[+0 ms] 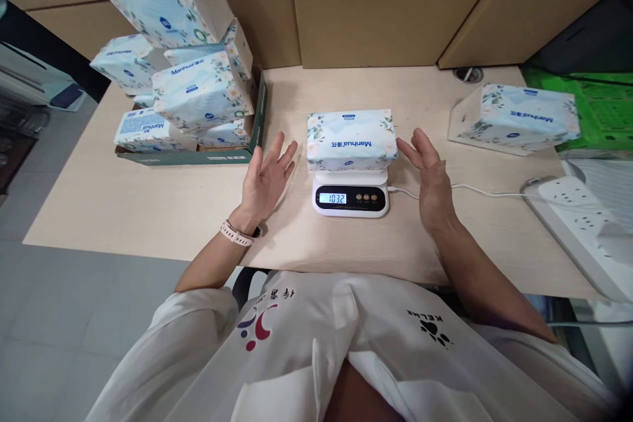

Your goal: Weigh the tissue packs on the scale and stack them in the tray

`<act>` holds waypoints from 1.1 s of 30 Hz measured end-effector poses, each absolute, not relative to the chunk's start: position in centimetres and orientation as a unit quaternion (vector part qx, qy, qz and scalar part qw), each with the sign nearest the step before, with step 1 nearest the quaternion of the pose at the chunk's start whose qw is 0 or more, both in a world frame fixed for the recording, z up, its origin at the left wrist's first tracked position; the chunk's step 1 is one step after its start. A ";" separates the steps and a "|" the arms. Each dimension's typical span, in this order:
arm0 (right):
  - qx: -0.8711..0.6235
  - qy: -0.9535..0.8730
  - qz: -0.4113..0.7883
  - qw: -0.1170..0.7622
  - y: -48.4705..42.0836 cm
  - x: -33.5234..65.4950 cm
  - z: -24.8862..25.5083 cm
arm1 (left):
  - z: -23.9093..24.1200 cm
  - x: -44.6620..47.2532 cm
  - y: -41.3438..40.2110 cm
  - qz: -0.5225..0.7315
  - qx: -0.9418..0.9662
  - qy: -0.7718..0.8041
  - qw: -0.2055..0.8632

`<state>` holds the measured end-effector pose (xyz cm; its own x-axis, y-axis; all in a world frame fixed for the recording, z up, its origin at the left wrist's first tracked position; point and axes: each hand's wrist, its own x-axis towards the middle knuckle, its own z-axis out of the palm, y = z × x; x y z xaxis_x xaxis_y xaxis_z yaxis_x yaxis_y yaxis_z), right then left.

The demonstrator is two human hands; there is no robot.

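Observation:
A light blue, flower-printed pack of tissues (351, 140) rests on a white digital scale (351, 201), whose lit display reads about 103.2. To the left of the pack, my left hand (268, 178) is held with fingers spread, apart from it and holding nothing. On the other side my right hand (431, 178) is also open, its fingertips close to the pack's right end; whether they touch it I cannot tell. The scale's top plate is mostly hidden under the pack.
At the left, a green-edged carton tray (188, 158) holds several stacked tissue packs (202, 92). Another tissue pack (524, 115) lies at the right. A white cable (487, 194) runs from the scale towards a power strip (583, 217). Cardboard boxes (380, 6) line the back.

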<state>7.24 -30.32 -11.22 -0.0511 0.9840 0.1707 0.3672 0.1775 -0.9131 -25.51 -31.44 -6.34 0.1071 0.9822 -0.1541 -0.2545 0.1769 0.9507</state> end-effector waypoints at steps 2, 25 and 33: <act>-0.544 -0.635 0.349 0.423 -30.3 7.2 -11.1 | -6.2 -25.4 -31.5 0.493 0.406 0.454 0.621; -0.534 -0.617 0.402 0.415 -29.9 6.4 -11.0 | -7.9 -25.9 -30.8 0.513 0.441 0.428 0.600; -0.533 -0.602 0.406 0.434 -30.0 5.5 -9.9 | -8.0 -23.4 -29.8 0.481 0.491 0.423 0.591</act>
